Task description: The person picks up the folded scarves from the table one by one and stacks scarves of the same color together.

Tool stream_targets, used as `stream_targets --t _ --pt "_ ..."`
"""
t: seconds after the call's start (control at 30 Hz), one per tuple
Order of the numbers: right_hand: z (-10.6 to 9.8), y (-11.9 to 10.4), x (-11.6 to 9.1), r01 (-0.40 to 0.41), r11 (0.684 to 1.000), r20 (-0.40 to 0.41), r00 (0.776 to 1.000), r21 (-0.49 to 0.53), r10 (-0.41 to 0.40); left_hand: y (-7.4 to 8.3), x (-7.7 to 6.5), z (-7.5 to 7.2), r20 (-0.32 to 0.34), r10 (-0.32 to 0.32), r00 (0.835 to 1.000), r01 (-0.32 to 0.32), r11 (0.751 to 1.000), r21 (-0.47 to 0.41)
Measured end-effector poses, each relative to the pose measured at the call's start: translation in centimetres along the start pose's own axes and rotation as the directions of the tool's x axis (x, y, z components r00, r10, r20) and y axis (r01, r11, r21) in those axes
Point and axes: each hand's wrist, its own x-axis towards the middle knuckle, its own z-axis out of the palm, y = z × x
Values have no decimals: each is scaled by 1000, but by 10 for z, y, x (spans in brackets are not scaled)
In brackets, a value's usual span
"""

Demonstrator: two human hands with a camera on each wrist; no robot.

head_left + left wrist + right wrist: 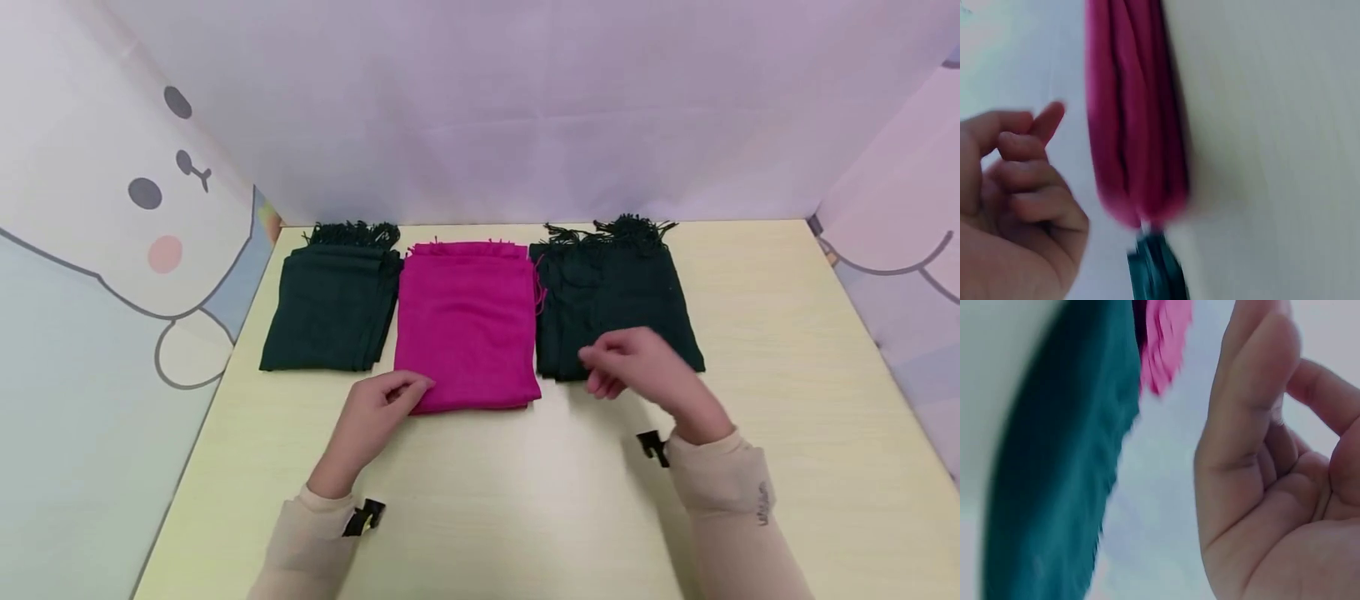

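Worktop (795,400) in pale wood carried three folded cloths in the head view, side by side along its far part, before a lilac wall (480,108). The left green cloth (330,308) and the right green cloth (622,292) flanked the pink cloth (465,325), and dark fringes (352,234) stuck out at the far ends of both green ones. The pink cloth lay flat, its near edge closer to the front than theirs. The left hand (367,417) was at the pink cloth's near left corner, thumb and forefinger brought close together — whether they touched it could not be told from there. The right hand (648,368) hung by the near edge of the right green cloth, its fingers loosely bent and holding nothing. Beige sleeves (716,479) covered both forearms, with a black clip (363,518) beside each cuff.

The left wrist view showed the left hand beside the pink cloth and apart from it, fingers loosely curled round nothing. Stacked folds showed along the cloth's side, and some green fabric lay beyond its end.

The right wrist view was blurred over the cloths — green along the left, some pink at the top. The right hand was clear of both, its grasp empty.
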Motion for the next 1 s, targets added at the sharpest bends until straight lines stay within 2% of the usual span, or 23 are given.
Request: stream_targets --t 0.03,0.1,0.17,0.23,0.3,0.37,0.43,0.5,0.57,0.67,0.77,0.83,1.0 --pt "-9 0 -4 2 1000 -30 1000 7 -2 6 1 5 -12 32 999 -32 999 -43" --pt "-25 1 -11 -2 1000 -89 996 10 3 23 5 19 9 67 998 -65 983 -174" --pt "-40 5 -18 -23 1000 -149 989 -5 22 43 10 37 76 102 992 -72 942 -327" --pt "-54 12 -25 -64 996 -216 975 -59 50 64 16 60 176 118 977 -22 882 -470" --pt "-65 21 -31 -131 982 -296 951 -135 86 82 21 84 272 109 956 59 838 -543" --pt "-74 32 -35 -214 950 -362 924 -229 121 94 25 106 331 74 941 141 802 -580" --pt "-80 43 -38 -289 910 -385 908 -297 163 101 27 123 341 -3 940 220 769 -600" --pt "-85 53 -39 -335 885 -361 908 -324 212 105 32 135 313 -86 946 279 707 -649" --pt "-90 62 -39 -352 885 -307 916 -305 258 106 37 142 268 -160 950 307 636 -708" --pt "-95 72 -39 -366 910 -230 919 -197 320 107 44 146 237 -226 945 325 562 -761" --pt "-99 79 -37 -374 920 -194 917 -115 348 106 47 147 258 -250 933 356 544 -760" --pt "-101 82 -35 -375 922 -179 918 -92 355 104 50 149 272 -263 926 376 562 -737" --pt "-98 89 -31 -343 937 -156 931 -62 331 102 61 153 294 -268 917 398 628 -669"
